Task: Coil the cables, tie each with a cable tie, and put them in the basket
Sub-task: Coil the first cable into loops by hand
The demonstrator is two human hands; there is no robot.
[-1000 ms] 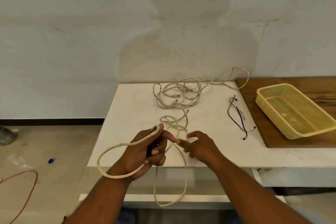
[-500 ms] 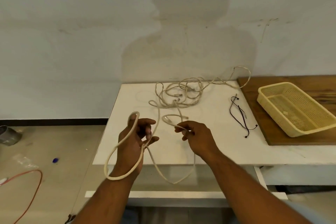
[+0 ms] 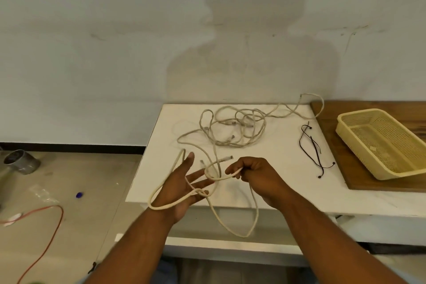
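My left hand (image 3: 184, 189) is held in front of the white table (image 3: 283, 193), thumb up and fingers stretched out. A loop of the beige cable (image 3: 254, 214) runs round it from thumb to wrist. My right hand (image 3: 258, 175) grips the same cable just right of the left fingers. The slack hangs in a loop below the table edge, and a plug end sticks up between the hands. A tangle of beige cables (image 3: 232, 129) lies at the back of the table. Black cable ties (image 3: 311, 147) lie to its right. The yellow basket (image 3: 345, 131) stands on the right, with nothing in it.
The basket rests on a wooden board (image 3: 334, 152) that joins the table's right side. A wall stands right behind the table. On the floor to the left are a metal can (image 3: 20, 161), a red wire (image 3: 53, 226) and a small blue cap (image 3: 79, 195).
My left hand has opened its fingers and moved right, the loop still round it. My right hand has taken hold of the cable and draws it across the left fingers.
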